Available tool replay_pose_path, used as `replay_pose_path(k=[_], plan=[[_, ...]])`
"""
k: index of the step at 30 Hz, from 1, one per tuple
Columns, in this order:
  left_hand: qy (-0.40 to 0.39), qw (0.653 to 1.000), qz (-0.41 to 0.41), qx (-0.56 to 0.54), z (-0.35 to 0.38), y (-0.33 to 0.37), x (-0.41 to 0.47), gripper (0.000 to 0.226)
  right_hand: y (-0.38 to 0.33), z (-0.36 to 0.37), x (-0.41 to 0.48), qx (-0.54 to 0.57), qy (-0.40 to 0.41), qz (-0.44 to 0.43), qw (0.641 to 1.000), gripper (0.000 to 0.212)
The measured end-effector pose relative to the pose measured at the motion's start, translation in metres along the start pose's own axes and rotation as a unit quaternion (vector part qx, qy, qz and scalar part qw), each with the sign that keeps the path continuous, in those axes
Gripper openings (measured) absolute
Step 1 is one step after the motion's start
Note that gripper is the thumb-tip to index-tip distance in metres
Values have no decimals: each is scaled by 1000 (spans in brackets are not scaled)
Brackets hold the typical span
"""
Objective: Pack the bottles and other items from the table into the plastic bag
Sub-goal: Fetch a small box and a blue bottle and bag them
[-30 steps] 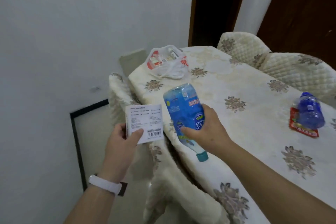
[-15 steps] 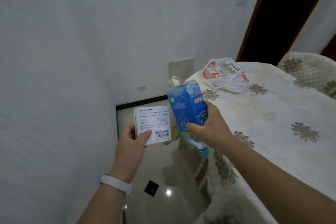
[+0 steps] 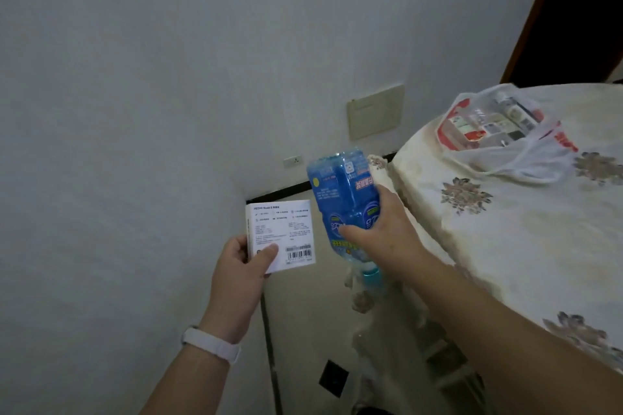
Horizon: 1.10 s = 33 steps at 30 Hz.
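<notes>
Your left hand (image 3: 241, 266) is pinching a white barcoded box (image 3: 281, 234), and your right hand (image 3: 384, 239) is wrapped around a blue bottle (image 3: 344, 199), cap down. The plastic bag (image 3: 499, 131) sits on the bench (image 3: 505, 246), well apart from both.

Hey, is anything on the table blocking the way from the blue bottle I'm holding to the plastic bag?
Nothing visible does. The right hand holds the blue bottle off the table's edge, and only bare tablecloth lies between it and the plastic bag.
</notes>
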<state>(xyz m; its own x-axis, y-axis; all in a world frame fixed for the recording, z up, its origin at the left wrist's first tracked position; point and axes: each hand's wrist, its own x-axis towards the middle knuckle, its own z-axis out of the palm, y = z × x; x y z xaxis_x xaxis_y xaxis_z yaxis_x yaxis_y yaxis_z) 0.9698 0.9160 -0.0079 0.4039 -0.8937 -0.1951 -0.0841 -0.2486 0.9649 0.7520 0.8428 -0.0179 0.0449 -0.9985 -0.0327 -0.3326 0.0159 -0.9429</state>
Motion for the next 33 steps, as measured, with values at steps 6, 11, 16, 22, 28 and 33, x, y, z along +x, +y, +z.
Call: replay_pose_path(k=[6,11,16,22,28,33], plan=[[-24,999,25,16,41,54,104,19,-12,-17,114,6,32,-9,999,68],[-57,998,31,22,70,78,164,19,-14,-34,170,15,62,11,998,76],[-115,993,21,18,108,90,230,20,-2,-49,210,20,116,40,992,62],[-194,981,8,15,152,89,324,20,15,-52,276,6,178,103,979,70],[-266,964,-1,-2,182,109,445,23,-3,-30,365,-2,256,122,959,59],[-315,949,27,7,194,143,543,21,-31,-9,437,-19,297,141,944,64]])
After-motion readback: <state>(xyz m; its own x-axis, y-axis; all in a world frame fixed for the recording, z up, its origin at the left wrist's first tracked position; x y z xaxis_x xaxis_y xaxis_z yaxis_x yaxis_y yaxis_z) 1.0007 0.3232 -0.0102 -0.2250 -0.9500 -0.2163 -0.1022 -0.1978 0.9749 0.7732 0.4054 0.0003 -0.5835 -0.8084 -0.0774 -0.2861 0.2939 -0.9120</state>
